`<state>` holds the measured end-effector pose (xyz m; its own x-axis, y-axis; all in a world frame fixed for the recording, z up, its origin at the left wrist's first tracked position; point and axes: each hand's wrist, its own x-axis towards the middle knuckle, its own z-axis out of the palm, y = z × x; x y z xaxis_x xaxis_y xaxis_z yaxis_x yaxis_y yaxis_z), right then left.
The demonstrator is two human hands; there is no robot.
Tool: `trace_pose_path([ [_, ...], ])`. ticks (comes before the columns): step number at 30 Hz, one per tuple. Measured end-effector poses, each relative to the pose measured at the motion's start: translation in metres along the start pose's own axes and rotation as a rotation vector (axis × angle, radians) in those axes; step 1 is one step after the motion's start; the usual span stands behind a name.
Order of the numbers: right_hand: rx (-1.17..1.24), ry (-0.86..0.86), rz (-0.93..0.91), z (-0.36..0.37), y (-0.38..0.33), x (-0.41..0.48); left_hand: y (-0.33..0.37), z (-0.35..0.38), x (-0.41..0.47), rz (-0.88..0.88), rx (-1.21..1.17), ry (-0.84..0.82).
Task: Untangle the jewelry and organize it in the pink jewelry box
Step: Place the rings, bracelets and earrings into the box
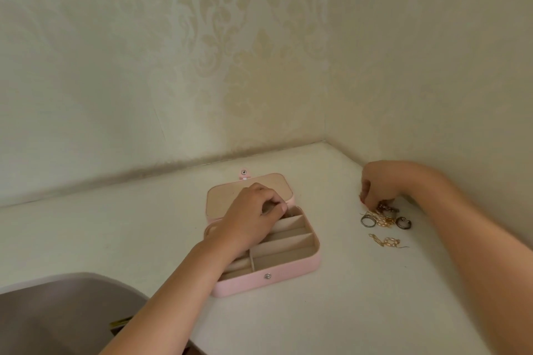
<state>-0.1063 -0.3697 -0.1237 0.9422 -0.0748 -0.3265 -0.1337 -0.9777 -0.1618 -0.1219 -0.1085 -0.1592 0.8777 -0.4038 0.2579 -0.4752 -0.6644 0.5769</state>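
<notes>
The pink jewelry box (288, 271) lies open on the white table, its lid (225, 196) flat behind it and beige compartments showing. My left hand (253, 219) hovers over the box's far compartment, fingertips curled together over something small that I cannot make out. To the right, a tangled pile of jewelry (380, 217) holds gold chains, two dark rings (368, 220) and a dark hoop. My right hand (380, 181) reaches down into the top of that pile, fingertips pinching a piece. A separate gold chain piece (386, 241) lies just in front of the pile.
Patterned cream walls meet in a corner right behind the table (346, 297); the right wall runs close beside my right arm. A grey-brown rounded chair back or cushion (57, 314) sits at the lower left by the table's front edge.
</notes>
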Motion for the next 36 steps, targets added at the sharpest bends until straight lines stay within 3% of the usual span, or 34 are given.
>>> trace_pose_path([
  [7, 0.477, 0.067, -0.323, -0.002, -0.005, -0.013, 0.003, -0.004, -0.001, -0.067, -0.074, -0.045],
  [14, 0.941, -0.030, -0.522, 0.001, -0.025, -0.026, 0.028, -0.006, 0.005, -0.085, -0.363, -0.029],
  [18, 1.148, -0.001, -0.652, 0.008, -0.043, -0.031, 0.039, -0.002, 0.008, -0.086, -0.470, -0.049],
  [23, 1.172, 0.042, -0.719, 0.020, -0.061, -0.029, 0.033, -0.005, 0.003, -0.133, -0.609, 0.010],
  [30, 1.110, -0.044, -0.724, 0.030, -0.069, -0.029, 0.016, -0.023, -0.008, -0.229, -0.685, 0.112],
  [36, 1.094, -0.064, -0.763, 0.032, -0.076, -0.036, 0.004, -0.030, -0.014, -0.315, -0.527, 0.067],
])
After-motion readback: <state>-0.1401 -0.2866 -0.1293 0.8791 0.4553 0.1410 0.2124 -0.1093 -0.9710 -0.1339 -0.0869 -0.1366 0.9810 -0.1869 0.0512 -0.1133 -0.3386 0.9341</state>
